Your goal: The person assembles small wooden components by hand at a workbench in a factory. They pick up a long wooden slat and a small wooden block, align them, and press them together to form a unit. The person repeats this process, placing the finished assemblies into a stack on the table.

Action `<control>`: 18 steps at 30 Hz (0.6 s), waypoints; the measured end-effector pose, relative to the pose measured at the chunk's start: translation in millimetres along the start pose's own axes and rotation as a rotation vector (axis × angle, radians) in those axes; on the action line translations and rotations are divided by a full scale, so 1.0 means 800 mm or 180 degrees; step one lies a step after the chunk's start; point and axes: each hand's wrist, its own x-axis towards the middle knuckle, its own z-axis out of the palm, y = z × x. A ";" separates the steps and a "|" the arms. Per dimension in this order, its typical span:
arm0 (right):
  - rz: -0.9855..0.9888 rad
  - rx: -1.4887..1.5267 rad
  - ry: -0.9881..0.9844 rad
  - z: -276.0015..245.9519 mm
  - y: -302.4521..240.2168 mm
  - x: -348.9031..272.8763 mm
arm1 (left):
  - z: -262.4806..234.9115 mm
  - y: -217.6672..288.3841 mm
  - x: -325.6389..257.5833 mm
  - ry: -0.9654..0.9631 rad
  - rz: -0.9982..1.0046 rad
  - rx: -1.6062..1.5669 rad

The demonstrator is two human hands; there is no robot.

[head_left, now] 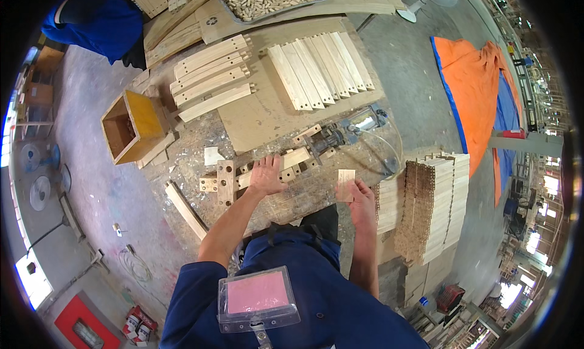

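My left hand (266, 175) lies with its fingers stretched out over a pale wooden slat (294, 158). The slat sits in a wooden jig on the workbench, and part of it is hidden under my palm. At the jig's left end is a wooden block with drilled holes (226, 182). A metal pneumatic clamp (328, 139) stands at the slat's right end. Off to the right, my right hand (362, 201) pinches a small, thin rectangular piece of wood (346, 185), held upright near the bench's front edge.
Slats lie in two rows, one at left (210, 75) and one at right (320, 69). A yellow wooden box (146, 127) stands left; a tray (243, 20) of dowels is at the back. Stacked slats (435, 203) rise at right. A person in blue (103, 26) is far left.
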 end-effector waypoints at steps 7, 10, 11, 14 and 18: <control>-0.0164 0.0081 -0.0044 -0.009 0.017 -0.007 | 0.002 0.021 0.013 0.0193 0.0077 -0.0083; -0.0313 -0.0279 0.0083 -0.012 0.031 -0.002 | 0.020 0.040 0.002 0.0478 0.0179 -0.0131; -0.0292 -0.0328 0.0077 -0.011 0.035 0.011 | 0.013 0.048 0.000 0.0685 0.0120 0.0033; -0.0187 -0.0332 0.0065 -0.011 0.028 0.026 | 0.009 0.054 0.002 0.0759 0.0151 0.0355; -0.0256 -0.0313 0.0137 0.001 0.016 0.027 | 0.015 0.044 0.002 0.0851 0.0103 0.0491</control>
